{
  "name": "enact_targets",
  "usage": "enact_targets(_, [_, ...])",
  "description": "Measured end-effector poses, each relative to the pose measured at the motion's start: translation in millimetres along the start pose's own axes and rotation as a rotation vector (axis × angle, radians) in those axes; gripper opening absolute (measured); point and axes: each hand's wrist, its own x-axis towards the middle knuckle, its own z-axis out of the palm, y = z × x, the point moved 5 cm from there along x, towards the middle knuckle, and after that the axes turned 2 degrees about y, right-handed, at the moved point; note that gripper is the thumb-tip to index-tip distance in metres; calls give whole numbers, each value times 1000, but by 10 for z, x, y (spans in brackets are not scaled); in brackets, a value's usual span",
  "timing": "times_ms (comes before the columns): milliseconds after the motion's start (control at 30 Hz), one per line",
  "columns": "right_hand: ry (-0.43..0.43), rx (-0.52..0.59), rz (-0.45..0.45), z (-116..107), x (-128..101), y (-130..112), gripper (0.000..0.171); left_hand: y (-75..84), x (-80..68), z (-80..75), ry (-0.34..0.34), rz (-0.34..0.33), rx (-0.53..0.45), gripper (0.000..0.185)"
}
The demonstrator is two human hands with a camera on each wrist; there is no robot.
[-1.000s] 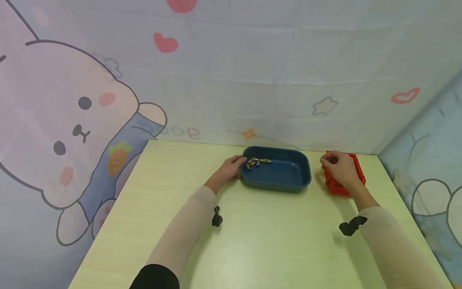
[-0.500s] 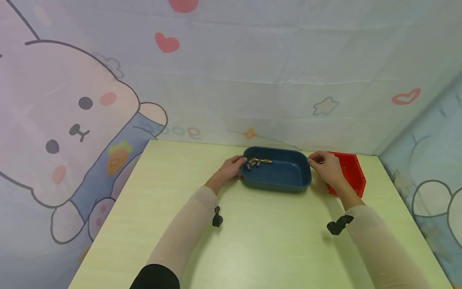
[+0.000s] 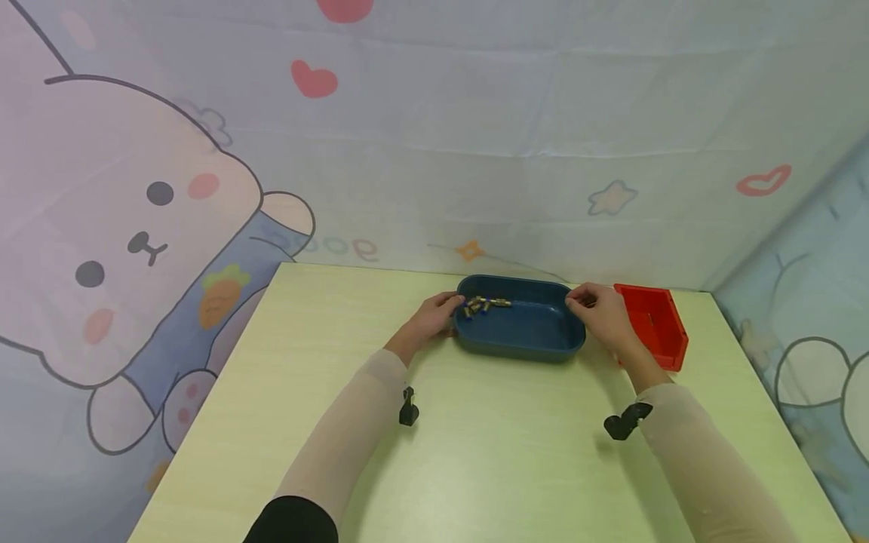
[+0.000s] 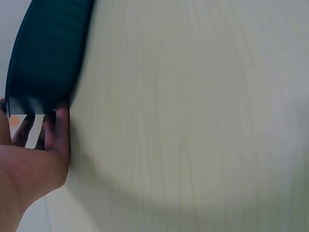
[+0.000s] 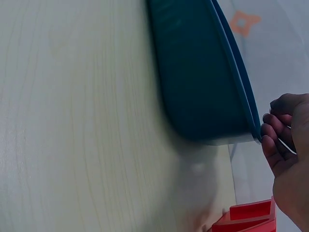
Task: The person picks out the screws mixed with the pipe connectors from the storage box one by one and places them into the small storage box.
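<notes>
A: Blue tray (image 3: pixel 536 332) sits mid-table toward the back edge, w/ a small heap of batteries (image 3: pixel 483 305) in its far-left corner.

B: Hands?

A: One each end. Left hand (image 3: pixel 431 320) is against the tray's left end; left wrist view has its fingers (image 4: pixel 57 126) fairly straight, tips on the tray wall (image 4: pixel 46 72), not wrapped round it. Right hand (image 3: pixel 601 314) is at the far-right corner; fingers (image 5: pixel 274 136) curled, tips right at the rim (image 5: pixel 241 92). Looks like a pinch on the rim, but that view's tight, so approx.

B: Anything in the fingers?

A: Can't make out anything else in either hand.

B: What's round it?

A: Red bin (image 3: pixel 653 326) just right of the tray, behind the right hand, close but apart from the tray. Pale wood table (image 3: pixel 502 460) under everything. Cartoon bunny backdrop (image 3: pixel 136 226) behind and to the sides.
</notes>
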Motion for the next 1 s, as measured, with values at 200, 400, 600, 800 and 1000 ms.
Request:
enact_targets(200, [2, 0, -16, 64, 25, -75, 14, 3, -7, -13, 14, 1, 11, 57])
enact_targets(400, [-25, 18, -17, 203, 45, -148, 12, 16, -17, 7, 3, 9, 27, 56])
enact_targets(600, [-50, 51, -17, 346, 74, -236, 13, 10, -24, 6, 14, 7, 28, 56])
enact_targets(800, [-69, 69, -10, 478, 87, -315, 12, -8, -9, -3, 7, 5, 36, 56])
enact_targets(1000, [-50, 69, -48, 570, 101, -391, 11, 2, -3, 3, 1, 18, 51, 57])
